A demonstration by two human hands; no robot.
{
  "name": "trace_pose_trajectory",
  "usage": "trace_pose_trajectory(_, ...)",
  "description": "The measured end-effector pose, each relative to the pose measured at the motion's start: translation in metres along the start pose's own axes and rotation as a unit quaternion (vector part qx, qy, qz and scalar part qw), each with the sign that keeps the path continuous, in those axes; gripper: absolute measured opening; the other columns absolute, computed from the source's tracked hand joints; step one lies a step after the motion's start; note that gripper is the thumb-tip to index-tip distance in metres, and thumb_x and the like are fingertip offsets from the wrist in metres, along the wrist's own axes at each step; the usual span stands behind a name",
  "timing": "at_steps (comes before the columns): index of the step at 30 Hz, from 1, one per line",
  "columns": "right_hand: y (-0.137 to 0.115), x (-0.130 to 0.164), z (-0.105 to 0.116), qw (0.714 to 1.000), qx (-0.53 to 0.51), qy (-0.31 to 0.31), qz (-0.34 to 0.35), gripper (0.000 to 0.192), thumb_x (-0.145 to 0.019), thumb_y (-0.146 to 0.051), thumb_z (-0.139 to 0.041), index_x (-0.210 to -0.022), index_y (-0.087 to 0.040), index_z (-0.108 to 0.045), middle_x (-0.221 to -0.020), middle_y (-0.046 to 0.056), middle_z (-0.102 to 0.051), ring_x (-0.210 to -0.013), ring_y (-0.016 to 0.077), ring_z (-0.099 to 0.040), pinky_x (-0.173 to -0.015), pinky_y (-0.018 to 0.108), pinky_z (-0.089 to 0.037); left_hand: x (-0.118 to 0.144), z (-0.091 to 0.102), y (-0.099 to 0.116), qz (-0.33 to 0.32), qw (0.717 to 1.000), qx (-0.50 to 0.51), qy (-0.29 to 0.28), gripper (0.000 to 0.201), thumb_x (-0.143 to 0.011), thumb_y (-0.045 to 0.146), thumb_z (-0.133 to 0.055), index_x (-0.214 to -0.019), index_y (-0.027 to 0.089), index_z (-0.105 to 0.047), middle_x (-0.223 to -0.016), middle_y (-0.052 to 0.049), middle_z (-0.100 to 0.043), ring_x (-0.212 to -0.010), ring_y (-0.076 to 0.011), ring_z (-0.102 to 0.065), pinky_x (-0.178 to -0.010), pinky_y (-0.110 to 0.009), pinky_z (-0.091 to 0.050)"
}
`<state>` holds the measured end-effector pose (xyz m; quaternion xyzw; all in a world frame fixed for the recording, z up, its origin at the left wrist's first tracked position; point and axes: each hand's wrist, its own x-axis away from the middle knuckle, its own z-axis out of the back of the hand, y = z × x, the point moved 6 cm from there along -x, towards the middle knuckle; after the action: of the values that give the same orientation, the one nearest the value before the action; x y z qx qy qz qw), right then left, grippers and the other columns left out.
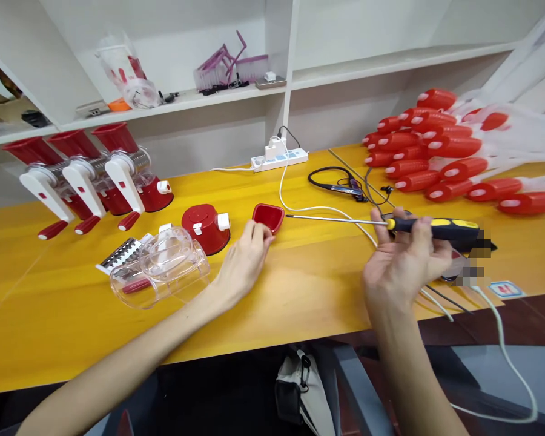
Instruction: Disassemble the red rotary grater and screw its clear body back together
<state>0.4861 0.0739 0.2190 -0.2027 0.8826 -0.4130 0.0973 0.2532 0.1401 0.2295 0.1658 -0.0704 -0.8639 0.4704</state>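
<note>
Three assembled red graters (pixel 95 175) line the yellow table (pixel 300 290), red handles (pixel 445 157) heaped opposite, power strip (pixel 279 159) between.

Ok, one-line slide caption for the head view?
Right hand holds a screwdriver; left hand touches a red cup.

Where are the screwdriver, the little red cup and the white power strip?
screwdriver (pixel 440 229): head view, on its black and yellow handle, held in the right hand (pixel 402 263).
little red cup (pixel 269 217): head view, on its red rim, by the left hand (pixel 245 261) fingertips.
white power strip (pixel 279 160): head view, on its top face.
</note>
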Motion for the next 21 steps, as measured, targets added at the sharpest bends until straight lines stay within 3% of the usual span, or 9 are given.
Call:
trace_pose_trajectory(2, -0.011, -0.002, 0.001, 1.0, -0.006, 0.015, 0.016, 0.09, -0.084, -0.053, -0.049, -0.155, -0.02, -0.006, -0.145, 0.013, -0.033, -0.132, 0.003, -0.045, -0.113, 0.023, -0.058, -0.019, 0.007, 0.004, 0.028, 0.999, -0.009, 0.038, 0.015, -0.105, 0.019, -0.044, -0.112, 0.012, -0.055, -0.117, -0.013, -0.06, -0.093, -0.0217, -0.067, -0.075, -0.032, -0.054)
trace_pose_trajectory(6, -0.017, -0.001, 0.0, 0.999, -0.002, 0.024, 0.022, 0.091, -0.083, -0.055, -0.05, -0.155, -0.02, -0.005, -0.144, 0.013, -0.034, -0.13, 0.003, -0.045, -0.112, 0.024, -0.058, -0.05, 0.002, 0.001, 0.046, 0.998, -0.01, 0.048, 0.017, -0.103, 0.015, -0.046, -0.113, 0.009, -0.058, -0.117, -0.017, -0.064, -0.097, -0.0261, -0.069, -0.079, -0.037, -0.055)
trace_pose_trajectory(10, -0.012, 0.002, 0.001, 1.0, 0.017, 0.006, 0.013, 0.087, -0.083, -0.053, -0.052, -0.152, -0.019, -0.011, -0.137, 0.012, -0.04, -0.121, 0.0, -0.049, -0.105, 0.022, -0.06, -0.052, -0.007, 0.001, 0.043, 0.997, 0.001, 0.059, 0.017, -0.102, 0.012, -0.047, -0.115, 0.009, -0.059, -0.117, -0.017, -0.066, -0.099, -0.0261, -0.07, -0.08, -0.037, -0.055)
trace_pose_trajectory(12, -0.011, 0.005, 0.003, 1.0, 0.023, -0.003, 0.015, 0.083, -0.082, -0.051, -0.053, -0.148, -0.018, -0.015, -0.131, 0.01, -0.045, -0.114, -0.0027, -0.051, -0.101, 0.021, -0.061, -0.03, -0.004, 0.005, 0.034, 0.997, 0.008, 0.066, 0.015, -0.102, 0.012, -0.048, -0.111, 0.011, -0.06, -0.113, -0.014, -0.067, -0.096, -0.0222, -0.07, -0.079, -0.033, -0.056)
trace_pose_trajectory(14, -0.012, 0.01, 0.002, 0.999, 0.024, -0.013, 0.019, 0.073, -0.081, -0.049, -0.055, -0.139, -0.018, -0.023, -0.127, 0.006, -0.048, -0.105, -0.0057, -0.054, -0.098, 0.022, -0.062, 0.009, 0.011, 0.01, -0.001, 0.996, 0.024, 0.082, 0.011, -0.103, 0.016, -0.05, -0.106, 0.014, -0.061, -0.106, -0.009, -0.068, -0.088, -0.0168, -0.069, -0.074, -0.027, -0.056)
trace_pose_trajectory(16, -0.012, 0.019, -0.004, 0.999, 0.023, -0.027, 0.015, 0.059, -0.078, -0.046, -0.059, -0.125, -0.02, -0.035, -0.124, 0.0, -0.052, -0.1, -0.0076, -0.057, -0.097, 0.023, -0.063, 0.061, 0.044, 0.02, -0.126, 0.975, 0.084, 0.165, 0.012, -0.103, 0.014, -0.049, -0.102, 0.014, -0.061, -0.092, -0.006, -0.068, -0.075, -0.0136, -0.065, -0.064, -0.024, -0.054)
trace_pose_trajectory(17, -0.011, 0.023, -0.009, 0.999, 0.023, -0.034, 0.007, 0.052, -0.077, -0.044, -0.061, -0.118, -0.02, -0.041, -0.122, -0.003, -0.053, -0.098, -0.008, -0.058, -0.098, 0.023, -0.063, 0.087, 0.063, 0.017, -0.152, 0.963, 0.105, 0.198, 0.009, -0.101, 0.012, -0.051, -0.101, 0.015, -0.06, -0.088, -0.005, -0.067, -0.075, -0.0131, -0.064, -0.065, -0.024, -0.054)
trace_pose_trajectory(19, -0.01, 0.034, -0.021, 0.999, 0.027, -0.043, -0.01, 0.041, -0.076, -0.042, -0.062, -0.109, -0.021, -0.048, -0.116, -0.006, -0.056, -0.095, -0.0079, -0.06, -0.1, 0.028, -0.064, 0.128, 0.097, 0.001, -0.176, 0.953, 0.101, 0.225, 0.011, -0.094, 0.011, -0.062, -0.103, 0.016, -0.06, -0.089, -0.003, -0.066, -0.078, -0.0129, -0.063, -0.067, -0.025, -0.054)
trace_pose_trajectory(21, -0.008, 0.046, -0.036, 0.998, 0.036, -0.047, -0.023, 0.035, -0.076, -0.04, -0.061, -0.105, -0.023, -0.054, -0.114, -0.006, -0.058, -0.093, -0.0077, -0.06, -0.102, 0.033, -0.063, 0.155, 0.126, -0.034, -0.126, 0.95, 0.097, 0.269, 0.029, -0.089, 0.018, -0.071, -0.115, 0.018, -0.059, -0.104, -0.006, -0.067, -0.097, -0.0169, -0.065, -0.084, -0.031, -0.057)
